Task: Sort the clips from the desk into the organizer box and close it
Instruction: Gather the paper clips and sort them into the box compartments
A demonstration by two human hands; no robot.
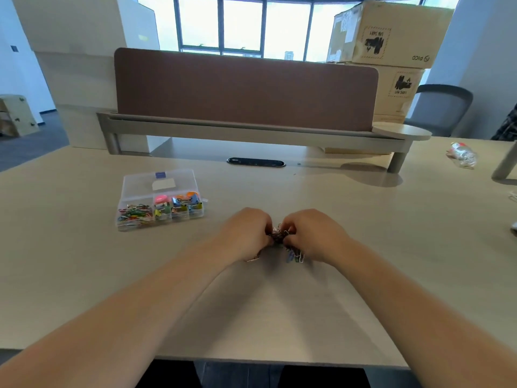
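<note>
Fingers of the left hand [246, 233] and the right hand [313, 233] are curled inward and pinched from opposite sides on one tangled clump of paper clips [278, 233], which is held between them just above the desk [279, 317]. A few loose clips [296, 256] are seen under the right hand, blue and silver among them. One more clip [253, 259] is seen at the heel of the left hand.

The clear organizer box [140, 183] is set on the desk to the left, well apart from the hands. Coloured paper clips [135, 214] are held in its left compartment and binder clips [179, 206] in the narrower compartments beside it. Whether its lid is raised cannot be told.

A cable grommet [256, 162] is let into the desk behind the hands, in front of a brown divider panel [246, 91]. Cardboard cartons [391, 32] are stacked at the far right, and a crumpled plastic bag [461, 156] lies on the desk.
</note>
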